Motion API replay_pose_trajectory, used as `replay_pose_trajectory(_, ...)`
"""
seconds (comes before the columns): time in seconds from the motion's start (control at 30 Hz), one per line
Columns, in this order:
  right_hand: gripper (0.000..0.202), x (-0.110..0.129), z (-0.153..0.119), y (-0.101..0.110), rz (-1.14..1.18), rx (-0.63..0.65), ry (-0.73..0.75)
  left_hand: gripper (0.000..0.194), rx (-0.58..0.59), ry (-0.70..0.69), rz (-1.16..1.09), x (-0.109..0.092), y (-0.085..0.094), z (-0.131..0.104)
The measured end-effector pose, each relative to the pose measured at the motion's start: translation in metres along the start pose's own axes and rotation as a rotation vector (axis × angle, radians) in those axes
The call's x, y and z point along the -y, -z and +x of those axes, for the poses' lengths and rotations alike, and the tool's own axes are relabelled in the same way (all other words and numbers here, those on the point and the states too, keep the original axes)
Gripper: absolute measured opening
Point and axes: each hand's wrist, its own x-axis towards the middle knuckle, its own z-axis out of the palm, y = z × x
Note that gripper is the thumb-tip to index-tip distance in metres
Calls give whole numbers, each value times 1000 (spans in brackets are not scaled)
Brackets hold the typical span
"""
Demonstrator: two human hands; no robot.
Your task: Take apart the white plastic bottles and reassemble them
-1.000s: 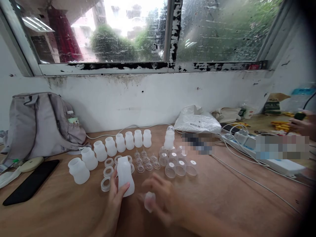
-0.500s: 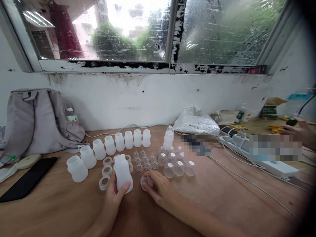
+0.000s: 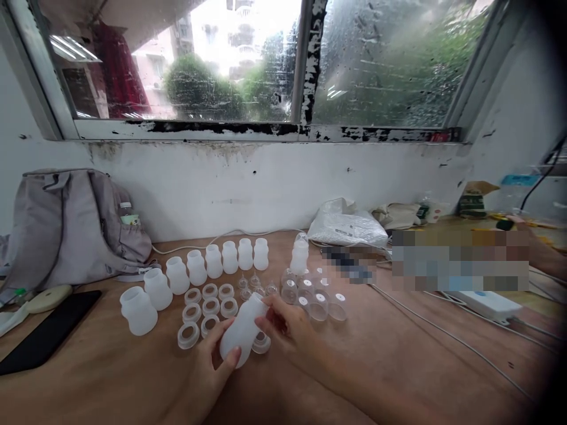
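Observation:
A frosted white bottle [image 3: 241,333] is tilted to the right in my left hand [image 3: 217,357], whose fingers wrap its lower part. My right hand [image 3: 286,324] is closed at the bottle's neck; its fingertips touch the rim. Behind the bottle lies a clear ring part [image 3: 261,342], partly hidden. Several white collar rings [image 3: 192,313] rest left of the bottle. Small clear nipples [image 3: 254,280] lie beyond my hands, some hidden by them. Clear domed caps [image 3: 318,307] stand to the right. A row of open frosted bottles [image 3: 178,275] curves along the back left.
One capped bottle [image 3: 299,254] stands behind the caps. A black phone [image 3: 51,330] and a grey backpack [image 3: 75,224] are at the left. A silvery plastic bag [image 3: 345,224], cables and a power strip [image 3: 487,306] lie right. Another person's hand [image 3: 522,227] shows at the far right.
The bottle in my left hand has moved right and tilted. My right hand has left the clear part on the table and risen to the bottle's neck. The view has shifted slightly.

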Motion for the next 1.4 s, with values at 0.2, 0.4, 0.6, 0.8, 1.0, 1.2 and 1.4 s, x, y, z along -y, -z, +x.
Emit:
replay_pose_trajectory(0.2, 19, -15, 44, 38, -414, -166, -55, 55, 31, -13, 105, 5, -2, -1)
replay_pose_trajectory(0.4, 18, -57, 104, 59, -861, -59, -304, 45, 28, -56, 203, 9, -3, -2)
replay_pose_trajectory(0.6, 15, -92, 125, 41, -858, 35, -348, 42, -6, -65, 207, 9, -2, -1)
replay_pose_trajectory(0.8, 22, -91, 126, 38, -824, 5, -348, 37, -32, -92, 231, 6, -1, -1)
replay_pose_trajectory(1.0, 27, -40, 74, 19, -562, -32, -113, 33, -50, -179, 358, 1, 3, -3)
replay_pose_trajectory(1.2, 26, -18, 3, -21, -500, 257, -46, 34, -27, -278, 459, 11, 5, -1)
replay_pose_trajectory(1.4, 2, -20, -3, -38, -154, 239, 19, 41, 57, -256, 546, 10, 7, 2)
